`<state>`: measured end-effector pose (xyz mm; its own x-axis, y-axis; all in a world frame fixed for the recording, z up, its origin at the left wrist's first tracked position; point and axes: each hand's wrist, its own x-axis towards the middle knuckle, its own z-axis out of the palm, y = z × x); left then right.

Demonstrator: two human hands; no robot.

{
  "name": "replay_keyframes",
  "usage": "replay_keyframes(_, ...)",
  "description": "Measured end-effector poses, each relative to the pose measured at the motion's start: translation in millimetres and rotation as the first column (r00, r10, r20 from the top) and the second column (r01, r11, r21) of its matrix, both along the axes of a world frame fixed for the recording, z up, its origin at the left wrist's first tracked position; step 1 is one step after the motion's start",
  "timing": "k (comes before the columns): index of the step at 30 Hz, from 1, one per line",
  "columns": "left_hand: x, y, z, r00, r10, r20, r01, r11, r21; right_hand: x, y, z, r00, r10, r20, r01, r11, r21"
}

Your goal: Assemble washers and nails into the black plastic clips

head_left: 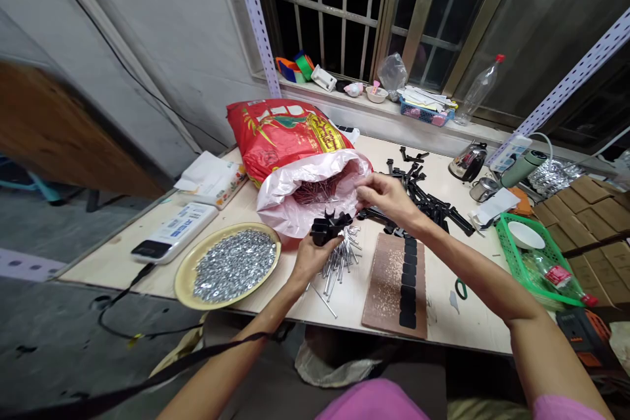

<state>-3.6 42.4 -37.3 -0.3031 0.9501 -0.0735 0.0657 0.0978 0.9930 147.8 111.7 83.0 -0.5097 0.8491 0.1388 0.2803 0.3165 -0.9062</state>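
Observation:
My left hand (311, 261) is closed around a bunch of black plastic clips (327, 228), held upright over the table. Just right of the bag's mouth, my right hand (386, 195) has its fingers bent together in a pinch; what they hold, if anything, is too small to make out. A red woven bag (290, 131) lies on its side with its white lining (275, 200) folded back, and many long nails (317, 191) show inside. Loose nails (339, 262) are heaped below my hands. To the right spreads a pile of long black plastic parts (428, 197).
A yellow bowl (184, 285) of small metal pieces stands left, beside a white power bank (182, 230). A brown board (381, 302) carries a row of black squares (408, 282). At right are a green basket (506, 243), a kettle (467, 161) and cardboard boxes (590, 210).

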Motion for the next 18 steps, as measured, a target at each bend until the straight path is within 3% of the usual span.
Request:
replay_keyframes(3, 3, 1, 1.8, 0.997, -0.012, 0.076, 0.013, 1.000, -0.015, -2, -5, 1.3, 0.997, -0.069, 0.017, 0.066, 0.991, 0.116)
replay_keyframes(5, 5, 2, 2.8, 0.997, 0.002, 0.082, -0.001, 1.000, -0.011, -3, -15, -4.0, 0.967, -0.088, 0.237, 0.033, 0.973, 0.227)
replay_keyframes(7, 5, 3, 2.8, 0.999, 0.034, 0.040, -0.035, 0.999, 0.011, -4, -26, -12.4, 0.871, -0.115, 0.477, -0.042, 0.951, 0.306)
replay_keyframes(10, 4, 6, 0.5, 0.998, 0.052, -0.031, -0.050, 0.997, 0.051, -3, -33, -23.3, 0.785, -0.133, 0.605, -0.075, 0.949, 0.305)
replay_keyframes(12, 3, 7, -2.0, 0.997, 0.054, -0.052, -0.051, 0.997, 0.057, -1, -31, -26.7, 0.842, -0.125, 0.525, -0.002, 0.972, 0.234)
replay_keyframes(16, 2, 7, -5.1, 0.998, 0.033, -0.060, -0.032, 0.999, 0.018, 3, -17, -30.5, 0.979, -0.102, 0.178, 0.099, 0.995, 0.022)
replay_keyframes(18, 4, 7, -5.0, 0.999, 0.012, -0.039, -0.012, 1.000, 0.012, 3, -12, -34.2, 0.991, -0.084, 0.102, 0.076, 0.994, 0.074)
